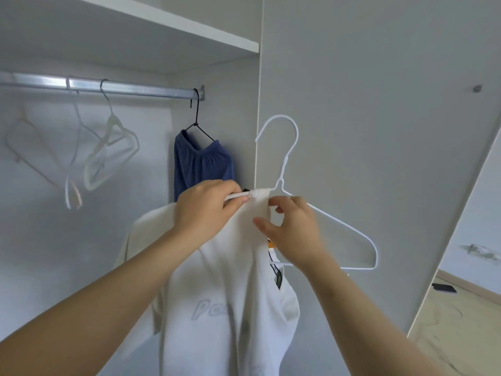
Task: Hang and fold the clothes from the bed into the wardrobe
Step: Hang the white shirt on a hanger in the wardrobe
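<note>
Garment: a soft cream-white cotton T-shirt with pale lettering (217, 308) hangs half-threaded on a thin white wire hanger (339, 226), held up in front of the silver wardrobe rail (108, 86) and below it.
Left hand: the left hand (206, 207) pinches the hanger's left arm and the bunched fabric there, fingers curled tight.
Right hand: the right hand (292, 226) pinches the neckline beside the hanger's neck; the other fingers are loosely spread.
Handling: light and limp, likely to slide off the slick wire; best held at the shoulder seams.
Already on rail: navy gathered shorts on a black hanger (203, 164) at the rail's right end; empty pale hangers (108, 147) further left.
</note>
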`<state>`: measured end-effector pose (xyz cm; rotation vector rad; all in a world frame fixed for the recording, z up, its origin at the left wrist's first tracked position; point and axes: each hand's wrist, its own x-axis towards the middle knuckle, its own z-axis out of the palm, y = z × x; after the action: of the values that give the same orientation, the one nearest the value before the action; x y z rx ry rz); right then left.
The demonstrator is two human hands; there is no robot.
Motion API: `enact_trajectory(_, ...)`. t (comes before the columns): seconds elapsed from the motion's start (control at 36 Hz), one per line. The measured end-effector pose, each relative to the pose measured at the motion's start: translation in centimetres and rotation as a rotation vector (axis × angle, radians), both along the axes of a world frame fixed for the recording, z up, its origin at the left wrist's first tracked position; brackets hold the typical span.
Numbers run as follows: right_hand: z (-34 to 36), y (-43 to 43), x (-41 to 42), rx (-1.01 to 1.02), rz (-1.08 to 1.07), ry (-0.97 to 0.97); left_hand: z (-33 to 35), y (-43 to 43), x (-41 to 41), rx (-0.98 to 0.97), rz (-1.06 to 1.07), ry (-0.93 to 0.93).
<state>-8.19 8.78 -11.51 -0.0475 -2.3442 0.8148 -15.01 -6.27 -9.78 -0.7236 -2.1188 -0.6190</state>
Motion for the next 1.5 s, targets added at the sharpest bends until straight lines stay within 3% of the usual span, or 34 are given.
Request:
enact_trajectory(0.17, -0.2, -1.9, -0.7, -0.393, 0.180, 0.029, 0.1, -1.7, 0.4, 0.023, 0.028, -0.013)
enact_trajectory(0.25, -0.1, -3.0, -0.5, -0.614, 0.367, -0.087, 0.6, -2.7, 0.2, 0.028, 0.048, -0.072)
enact_trajectory(0.39, -1.4, -3.7, -0.9, -0.531, 0.532, -0.305, 2.1, -4.7, -0.3, 0.103, 0.059, -0.093)
enact_trajectory(0.56, -1.5, -4.0, -1.0, -0.647, 0.759, -0.331, 3.4, -6.0, -1.0, 0.139, 0.066, -0.090)
enact_trajectory(0.69, -2.1, -3.6, -1.3, -0.528, 0.845, -0.530, 4.4, -7.5, -2.0, 0.209, 0.082, -0.072)
enact_trajectory(0.89, -5.3, -1.2, -2.1, 0.161, 0.534, -0.892, 6.2, -10.1, -2.8, 0.263, 0.109, -0.031)
enact_trajectory(1.03, -6.2, 1.0, -3.1, 0.558, 0.322, -0.737, 5.5, -11.9, -2.9, 0.184, 0.104, -0.037)
enact_trajectory(1.25, -5.5, 3.2, -4.0, 0.652, 0.214, -0.521, 3.4, -14.6, -3.4, 0.040, 0.137, 0.022)
enact_trajectory(1.5, -4.3, 5.0, -4.2, 0.664, 0.081, -0.452, 2.0, -15.9, -3.8, -0.167, 0.130, 0.262)
